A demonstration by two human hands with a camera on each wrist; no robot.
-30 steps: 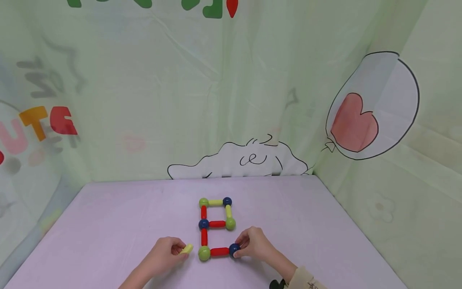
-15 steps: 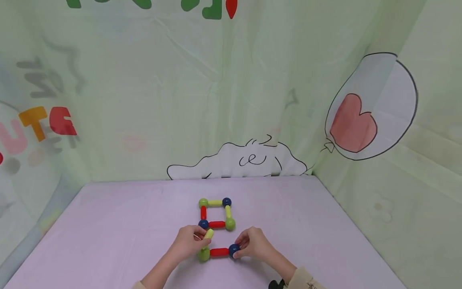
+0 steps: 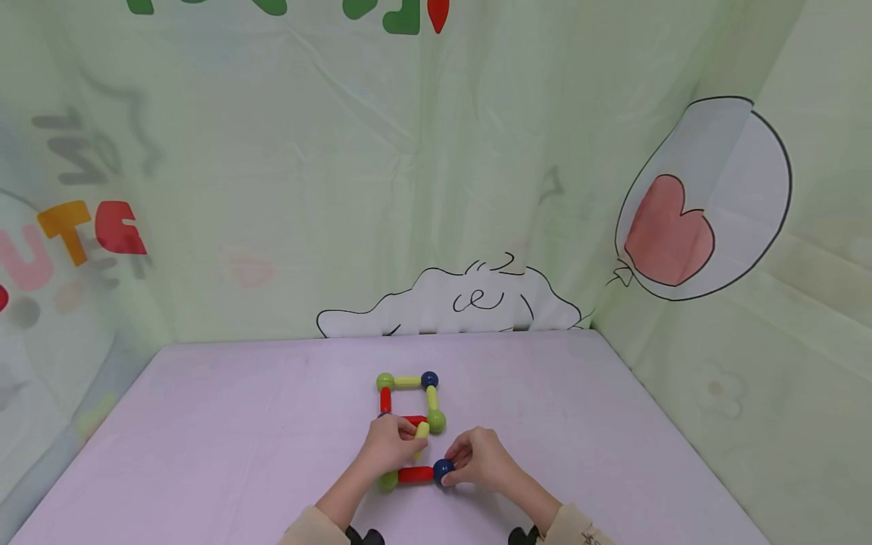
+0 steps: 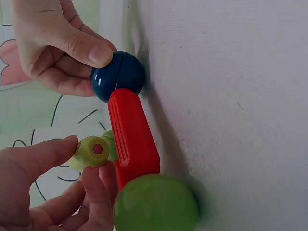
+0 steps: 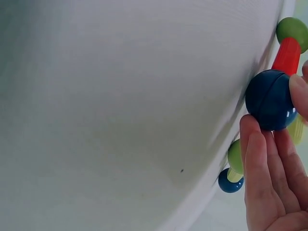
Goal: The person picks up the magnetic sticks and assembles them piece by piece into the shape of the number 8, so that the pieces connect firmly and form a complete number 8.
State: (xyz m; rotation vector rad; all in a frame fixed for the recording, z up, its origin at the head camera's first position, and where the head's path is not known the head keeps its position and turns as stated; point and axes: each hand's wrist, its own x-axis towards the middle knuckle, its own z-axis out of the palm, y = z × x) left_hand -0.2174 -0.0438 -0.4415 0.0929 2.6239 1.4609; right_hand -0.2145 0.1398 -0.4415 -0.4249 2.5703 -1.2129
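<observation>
Between thumb and fingers my left hand (image 3: 390, 445) pinches a yellow magnetic rod (image 4: 90, 153), held above the table inside the figure; its end faces the left wrist camera. My right hand (image 3: 481, 460) holds a dark blue ball (image 5: 270, 99) at the near right corner. A red rod (image 3: 415, 474) joins that ball to a green ball (image 4: 156, 204) at the near left, which my left arm partly covers in the head view. Farther off, a square of rods ends in a green ball (image 3: 436, 421) at its near right corner. The left hand hides most of the square's near left ball.
The pale lilac table (image 3: 204, 439) reaches back to a printed curtain (image 3: 286, 189). At the square's far side are another green ball (image 3: 384, 381) and a blue ball (image 3: 429, 380), joined by a yellow rod (image 3: 407, 381).
My left hand has moved right with the yellow rod, from left of the figure to over its middle, and the rod now stands more upright. The right hand stays on the blue ball.
</observation>
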